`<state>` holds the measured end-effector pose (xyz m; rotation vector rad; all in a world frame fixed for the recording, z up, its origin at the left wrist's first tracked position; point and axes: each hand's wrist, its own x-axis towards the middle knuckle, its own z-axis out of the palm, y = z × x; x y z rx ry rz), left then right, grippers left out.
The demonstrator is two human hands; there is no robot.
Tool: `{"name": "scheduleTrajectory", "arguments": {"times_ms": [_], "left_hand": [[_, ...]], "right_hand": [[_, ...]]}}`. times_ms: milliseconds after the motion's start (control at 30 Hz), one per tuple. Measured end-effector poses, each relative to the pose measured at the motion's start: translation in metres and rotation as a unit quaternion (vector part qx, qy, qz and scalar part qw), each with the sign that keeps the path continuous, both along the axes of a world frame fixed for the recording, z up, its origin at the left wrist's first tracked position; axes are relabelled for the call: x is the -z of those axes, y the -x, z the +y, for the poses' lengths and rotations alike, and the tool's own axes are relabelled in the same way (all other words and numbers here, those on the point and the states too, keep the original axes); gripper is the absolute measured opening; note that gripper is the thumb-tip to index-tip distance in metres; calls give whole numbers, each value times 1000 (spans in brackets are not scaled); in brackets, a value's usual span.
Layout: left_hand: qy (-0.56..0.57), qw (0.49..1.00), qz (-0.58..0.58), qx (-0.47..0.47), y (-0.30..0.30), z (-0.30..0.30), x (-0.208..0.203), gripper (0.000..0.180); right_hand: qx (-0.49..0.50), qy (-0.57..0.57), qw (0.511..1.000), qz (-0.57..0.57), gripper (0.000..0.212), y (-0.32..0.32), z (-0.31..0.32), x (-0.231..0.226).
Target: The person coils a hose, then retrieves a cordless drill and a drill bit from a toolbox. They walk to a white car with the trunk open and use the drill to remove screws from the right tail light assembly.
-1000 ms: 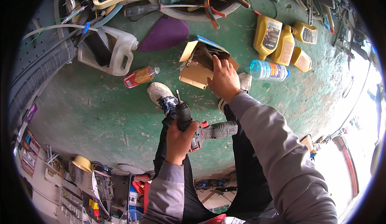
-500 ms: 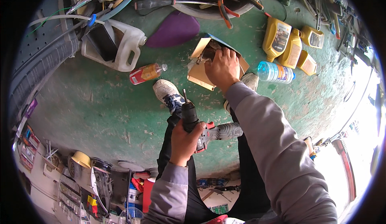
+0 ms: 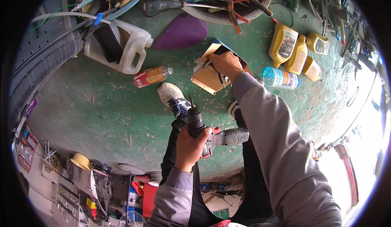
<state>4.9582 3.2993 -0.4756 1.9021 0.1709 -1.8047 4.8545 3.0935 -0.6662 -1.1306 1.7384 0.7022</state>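
My left hand [image 3: 190, 148] is wrapped round the body of a grey, black and red cordless drill [image 3: 231, 136]. The drill's chuck and thin bit point away from me, its handle to the right. Beyond it, on the floor, stands an open cardboard box [image 3: 207, 80] with its flaps folded out. My right hand [image 3: 227, 65] reaches over the box, fingers curled in and closed at its left side. A thin metallic piece shows by the fingertips; what they grip is too small to name. Dark items lie inside the box, mostly covered by the hand.
Left of the box lie a red-labelled bottle [image 3: 150, 77], a white jug [image 3: 136, 49] and a purple piece [image 3: 181, 32]. A blue bottle [image 3: 281, 78] and several yellow bottles [image 3: 284, 43] are at the right. Pliers and screwdrivers [image 3: 165, 5] fill a round tray at the far side.
My right hand has shifted from the box's middle to its left side, with the fingers curling closed. The left hand still holds the drill; the whole view has shifted slightly.
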Motion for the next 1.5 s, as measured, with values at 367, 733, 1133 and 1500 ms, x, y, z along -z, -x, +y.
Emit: {"name": "scheduleTrajectory", "arguments": {"times_ms": [367, 733, 1133, 1500], "left_hand": [[40, 997, -51, 28, 0, 3, 5, 40], [27, 997, -54, 44, 7, -3, 6, 35], [32, 999, -40, 4, 14, -10, 8, 31], [141, 987, 71, -22, 12, -26, -4, 61]], "right_hand": [[448, -68, 877, -160, 36, 16, 15, 27], [177, 4, 978, -112, 33, 47, 31, 32], [420, -171, 844, -288, 27, 96, 31, -54], [402, -310, 790, -343, 16, 117, 39, -114]]}}
